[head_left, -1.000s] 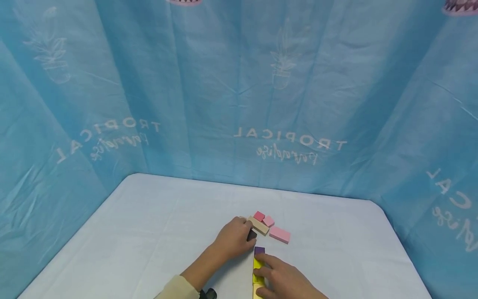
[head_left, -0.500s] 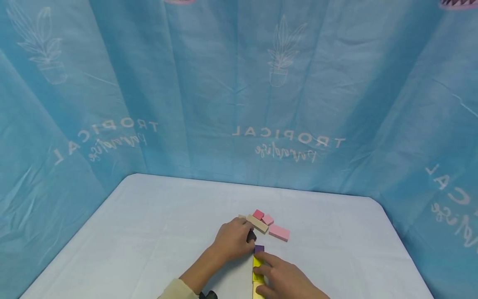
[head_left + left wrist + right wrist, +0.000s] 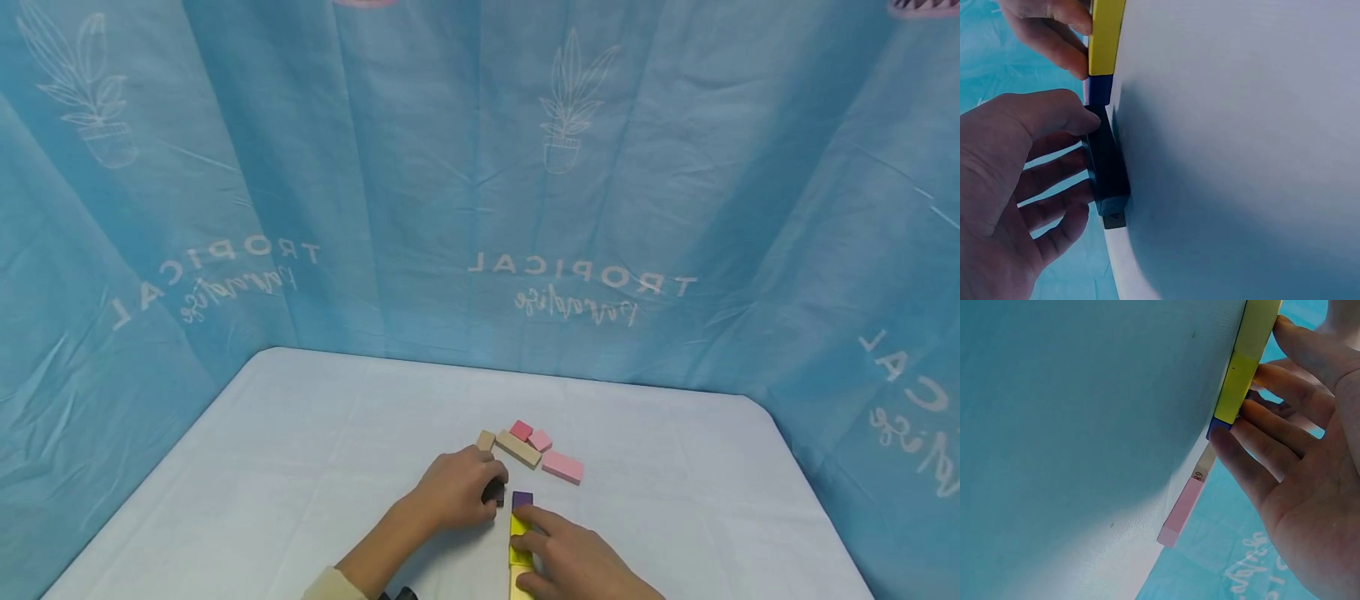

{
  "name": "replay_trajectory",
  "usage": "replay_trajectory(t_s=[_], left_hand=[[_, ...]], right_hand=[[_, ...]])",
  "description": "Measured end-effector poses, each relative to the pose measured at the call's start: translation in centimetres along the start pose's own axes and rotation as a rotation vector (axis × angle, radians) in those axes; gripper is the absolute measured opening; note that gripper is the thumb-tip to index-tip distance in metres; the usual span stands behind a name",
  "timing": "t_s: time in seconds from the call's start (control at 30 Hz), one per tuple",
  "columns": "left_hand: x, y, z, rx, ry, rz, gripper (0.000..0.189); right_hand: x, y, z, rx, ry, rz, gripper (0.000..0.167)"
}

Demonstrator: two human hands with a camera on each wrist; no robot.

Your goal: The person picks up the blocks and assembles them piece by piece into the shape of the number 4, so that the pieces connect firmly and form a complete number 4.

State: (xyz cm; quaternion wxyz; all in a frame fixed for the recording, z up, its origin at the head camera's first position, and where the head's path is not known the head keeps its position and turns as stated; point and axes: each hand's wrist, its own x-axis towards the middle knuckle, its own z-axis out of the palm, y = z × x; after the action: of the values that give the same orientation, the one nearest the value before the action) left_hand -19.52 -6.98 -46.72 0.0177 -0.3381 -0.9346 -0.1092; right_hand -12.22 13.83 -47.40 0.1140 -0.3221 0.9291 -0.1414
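Pinching a black block (image 3: pixel 1107 164), left grip (image 3: pixel 459 490); right grip (image 3: pixel 567 555) spread along a yellow block (image 3: pixel 1235 386) (curtain (image 3: pixel 420 167): mirrored "TROPICAL Paradise").

Bare grips, one cream sleeve
The person's left grip (image 3: pixel 459 488) is bare, and a plain cream sleeve (image 3: pixel 332 586) covers the left forearm farther back, its clean edge ending well short of the wrist. Near that edge shows a black, rounded piece (image 3: pixel 406 594), cut off by the lower border, so its kind cannot be told. The right grip (image 3: pixel 567 552) is bare as well, its palm uncovered in the right wrist view.
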Motion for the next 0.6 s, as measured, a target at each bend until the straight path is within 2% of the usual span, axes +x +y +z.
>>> replay_trajectory(t_s=[0.23,0.4,0.6], left_hand=[[-0.02,0.01,0.37,-0.025,-0.041,0.032,0.028],[0.11,0.16,0.52,-0.02,-0.064,0.027,0.029],[0.16,0.05,0.78,-0.021,-0.059,0.027,0.029]], right_hand=[[0.06,-0.05,-0.04,0.002,-0.009,-0.002,0.038],[-0.07,-0.01,-0.02,-0.002,0.009,-0.027,0.037],[-0.08,0.02,-0.12,-0.009,0.004,-0.017,0.039]])
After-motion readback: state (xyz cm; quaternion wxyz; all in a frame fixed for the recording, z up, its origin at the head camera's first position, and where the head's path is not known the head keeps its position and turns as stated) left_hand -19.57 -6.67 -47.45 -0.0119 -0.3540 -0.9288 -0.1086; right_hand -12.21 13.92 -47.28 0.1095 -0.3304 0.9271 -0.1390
